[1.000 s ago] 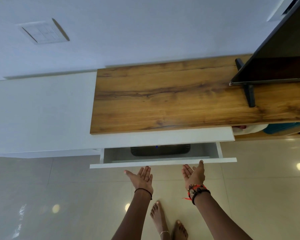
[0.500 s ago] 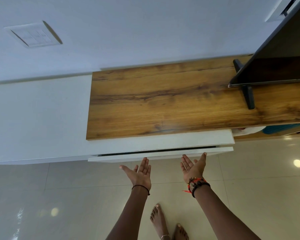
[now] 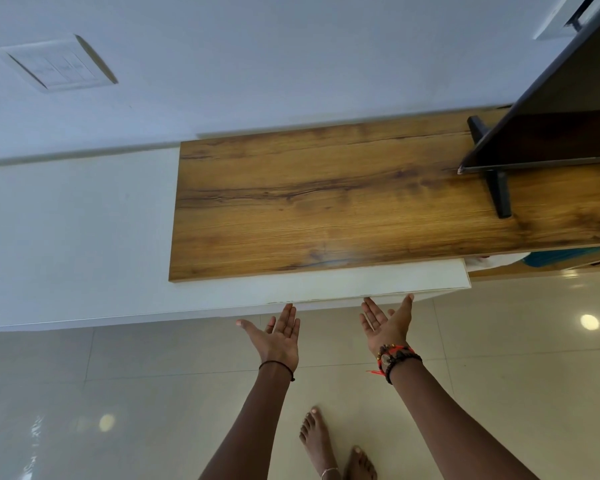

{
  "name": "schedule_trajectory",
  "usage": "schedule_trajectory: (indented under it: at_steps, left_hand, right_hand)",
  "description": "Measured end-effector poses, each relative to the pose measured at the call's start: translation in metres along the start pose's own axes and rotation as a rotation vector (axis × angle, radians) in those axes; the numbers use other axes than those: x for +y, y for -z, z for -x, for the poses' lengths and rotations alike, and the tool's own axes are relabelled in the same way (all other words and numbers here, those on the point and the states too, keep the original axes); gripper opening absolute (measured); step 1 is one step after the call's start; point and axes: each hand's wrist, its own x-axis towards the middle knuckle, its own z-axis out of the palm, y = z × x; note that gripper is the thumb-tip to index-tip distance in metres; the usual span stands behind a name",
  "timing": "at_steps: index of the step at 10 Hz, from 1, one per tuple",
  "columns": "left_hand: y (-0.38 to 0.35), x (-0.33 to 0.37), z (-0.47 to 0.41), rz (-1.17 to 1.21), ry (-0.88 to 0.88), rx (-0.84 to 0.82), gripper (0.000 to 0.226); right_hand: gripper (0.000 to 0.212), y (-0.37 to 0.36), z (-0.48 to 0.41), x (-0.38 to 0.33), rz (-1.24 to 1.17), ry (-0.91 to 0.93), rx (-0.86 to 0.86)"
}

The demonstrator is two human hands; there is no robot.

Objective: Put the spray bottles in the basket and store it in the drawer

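The white drawer (image 3: 329,296) under the wooden top is pushed in, its front nearly flush with the cabinet; only a thin seam shows. The basket and spray bottles are hidden inside. My left hand (image 3: 278,332) is palm-up, fingers spread, fingertips at the drawer's front edge. My right hand (image 3: 388,323), with beaded bracelets at the wrist, is also flat and empty, its fingertips touching the drawer front further right.
A wooden top (image 3: 343,209) covers the white cabinet (image 3: 73,237). A dark TV (image 3: 561,109) on a black stand sits at the right. A switch plate (image 3: 56,64) is on the wall. My bare feet (image 3: 329,448) stand on glossy tiles. An open shelf (image 3: 551,259) holds cloth items.
The drawer slid in from open, with the dark basket visible inside, to shut. Both hands followed its front edge toward the cabinet.
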Motion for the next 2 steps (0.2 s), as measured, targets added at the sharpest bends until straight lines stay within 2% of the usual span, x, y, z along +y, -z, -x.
schedule_trajectory:
  at_steps: [1, 2]
  left_hand:
    - [0.001, 0.002, 0.004, -0.243, -0.052, 0.022, 0.087]
    - [0.002, 0.002, 0.011, -0.501, -0.178, 0.040, 0.081]
  right_hand:
    - [0.078, 0.001, 0.006, 0.000, 0.125, 0.011, -0.015]
    - [0.076, 0.003, 0.016, 0.001, 0.318, 0.098, 0.007]
